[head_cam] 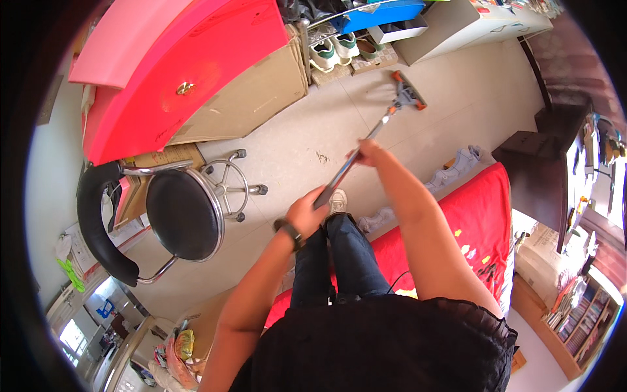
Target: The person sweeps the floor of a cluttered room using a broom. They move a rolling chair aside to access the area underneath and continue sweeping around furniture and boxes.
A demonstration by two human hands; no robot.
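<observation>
A mop with a metal pole [376, 131] slants across the middle of the view. My left hand [304, 214], with a dark band at the wrist, grips the dark end of its handle near my legs. Farther up the pole, my right hand [368, 153] is closed around it. The grey and orange mop head [407, 93] is at the far end, over the light tiled floor [303, 132]. A small patch of dark bits [322, 156] lies on the floor left of the pole.
A black swivel chair [183, 214] stands at the left, below a red cabinet [210, 73] and flattened cardboard [245, 98]. Sneakers [323, 54] sit on a rack at the top. A red-covered bed [470, 220] and dark desk [534, 181] are at the right.
</observation>
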